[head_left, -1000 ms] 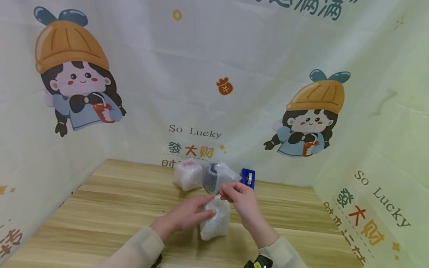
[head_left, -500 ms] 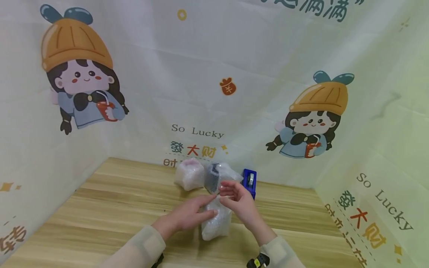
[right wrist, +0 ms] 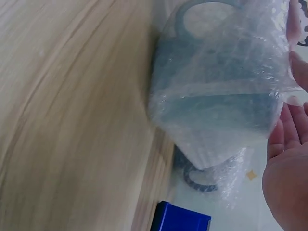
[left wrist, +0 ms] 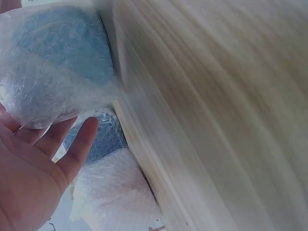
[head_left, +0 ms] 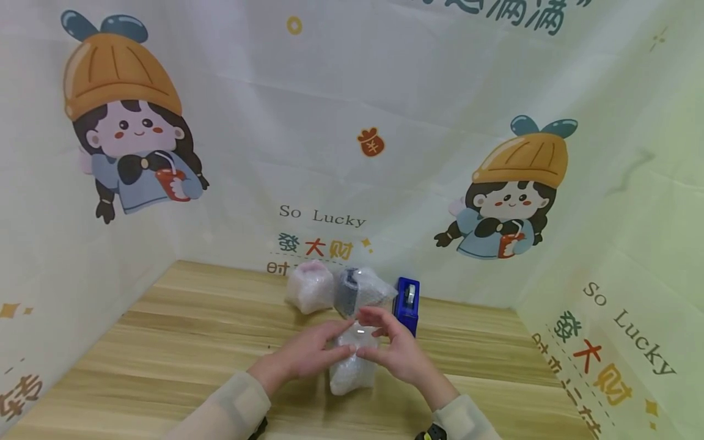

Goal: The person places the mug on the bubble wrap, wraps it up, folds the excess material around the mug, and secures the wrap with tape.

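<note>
A light-blue mug wrapped in bubble wrap (head_left: 352, 373) stands on the wooden table before me, its handle showing through the wrap in the right wrist view. My left hand (head_left: 301, 354) rests on the wrap's upper left side, fingers extended and thumb along the near side. On the opposite side, my right hand (head_left: 397, 349) has its fingers loosely spread at the top, the thumb nearly meeting the left thumb. Between the hands, a small bright patch shows on the wrap's top; whether it is tape or glare I cannot tell.
Behind stand a dark-blue mug in bubble wrap (head_left: 365, 292) and a pinkish bubble-wrapped item (head_left: 310, 288). A blue tape dispenser (head_left: 407, 305) sits to their right. A printed cloth backdrop (head_left: 330, 122) rises along the back and sides of the table (head_left: 192, 342).
My right hand has gone from pinched fingertips above the wrap to loosely spread fingers, and has lowered its thumb toward the left thumb. The left hand and the wrapped mug have stayed put.
</note>
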Tool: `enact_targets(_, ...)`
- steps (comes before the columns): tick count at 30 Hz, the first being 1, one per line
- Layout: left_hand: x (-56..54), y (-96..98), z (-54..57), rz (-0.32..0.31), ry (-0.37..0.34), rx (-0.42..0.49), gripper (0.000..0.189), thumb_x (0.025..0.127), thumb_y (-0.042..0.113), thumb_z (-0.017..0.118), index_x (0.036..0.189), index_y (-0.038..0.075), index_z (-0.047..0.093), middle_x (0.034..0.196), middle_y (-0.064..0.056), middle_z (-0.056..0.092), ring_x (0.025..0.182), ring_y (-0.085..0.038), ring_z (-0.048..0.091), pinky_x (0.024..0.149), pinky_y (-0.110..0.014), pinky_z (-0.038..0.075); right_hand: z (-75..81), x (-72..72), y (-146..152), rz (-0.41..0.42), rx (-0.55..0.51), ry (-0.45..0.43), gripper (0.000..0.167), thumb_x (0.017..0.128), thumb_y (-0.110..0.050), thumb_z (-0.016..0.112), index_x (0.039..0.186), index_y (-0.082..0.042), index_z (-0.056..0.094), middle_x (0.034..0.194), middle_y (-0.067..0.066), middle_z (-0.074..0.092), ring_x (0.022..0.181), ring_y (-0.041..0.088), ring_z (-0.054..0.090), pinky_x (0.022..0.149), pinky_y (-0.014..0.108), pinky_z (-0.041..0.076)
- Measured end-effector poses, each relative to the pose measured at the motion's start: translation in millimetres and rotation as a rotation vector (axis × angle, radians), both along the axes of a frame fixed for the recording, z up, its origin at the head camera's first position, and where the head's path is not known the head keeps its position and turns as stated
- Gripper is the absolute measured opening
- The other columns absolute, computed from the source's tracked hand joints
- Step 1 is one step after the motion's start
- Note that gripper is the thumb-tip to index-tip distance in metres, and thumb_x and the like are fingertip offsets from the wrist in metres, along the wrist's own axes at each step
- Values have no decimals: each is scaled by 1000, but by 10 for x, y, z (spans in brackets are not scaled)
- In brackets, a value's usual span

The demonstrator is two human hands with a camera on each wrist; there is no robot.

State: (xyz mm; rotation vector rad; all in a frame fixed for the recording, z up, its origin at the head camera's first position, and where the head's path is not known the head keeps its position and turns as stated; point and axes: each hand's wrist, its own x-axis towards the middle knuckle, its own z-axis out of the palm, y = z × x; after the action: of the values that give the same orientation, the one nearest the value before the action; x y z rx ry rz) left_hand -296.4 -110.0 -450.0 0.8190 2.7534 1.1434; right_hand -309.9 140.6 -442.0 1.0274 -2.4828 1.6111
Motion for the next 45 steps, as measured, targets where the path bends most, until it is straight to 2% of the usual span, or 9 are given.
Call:
enact_targets(9,10,-8,16,-17,22,-8,72,111,52,58,166,6,47,167,-18,53,155,-42,50,129,-63,39,-66,-32,7,11,18,-21,76,96,-11,85,159,-1,46,156,22,61,142,39,61,111,27,54)
enact_targets(13,24,-17,0,-11,13,-11,73,110,53,59,165,7,47,167,-18,53,154,-42,51,128,-64,39,-44,-56,3,26,-12,-116,75,96,-11,85,159,2,46,155,24,62,143,42,59,110,24,52)
enact_targets(18,21,-10,-19,-3,23,-16,73,109,53,60,165,8,48,167,-18,53,154,-42,51,128,-63,40,-30,-113,-13,47,-148,-235,62,103,-3,73,157,11,45,152,34,59,141,47,59,106,20,54)
enact_targets(23,9,3,-18,1,43,-20,72,109,51,61,164,7,49,165,-18,55,153,-41,52,127,-62,41,1,-141,-40,10,-167,-248,58,104,-7,73,156,7,49,150,31,62,135,36,65,103,20,57)
enact_targets(28,12,12,-3,-10,34,-19,73,109,51,60,164,5,49,165,-19,55,153,-42,52,128,-63,40,17,-149,-15,8,-160,-256,64,100,-2,76,157,3,49,152,26,63,130,22,67,99,20,56)
enact_targets(33,18,36,25,4,16,-22,75,108,54,62,164,5,49,165,-19,55,153,-41,52,128,-61,41,7,-155,-4,7,-114,-206,68,97,-3,80,157,3,49,151,27,63,126,21,68,94,18,53)
enact_targets(39,21,133,82,59,-50,22,89,98,66,72,161,5,53,160,-16,61,149,-35,58,124,-57,47,-18,-151,-9,-23,-103,-186,66,97,-4,80,156,1,51,150,26,65,127,28,68,94,19,54)
enact_targets(42,11,174,90,82,-53,66,89,95,62,78,158,3,57,155,-18,65,143,-35,63,120,-56,51,2,-156,-24,-42,-117,-200,60,101,-6,77,154,3,53,148,27,66,124,22,70,96,19,56)
enact_targets(45,-6,196,77,113,-43,90,84,94,57,82,154,3,61,150,-18,69,138,-35,66,117,-57,54,42,-188,-61,-112,-165,-233,45,106,-12,73,146,5,61,140,27,71,113,14,74,90,22,60)
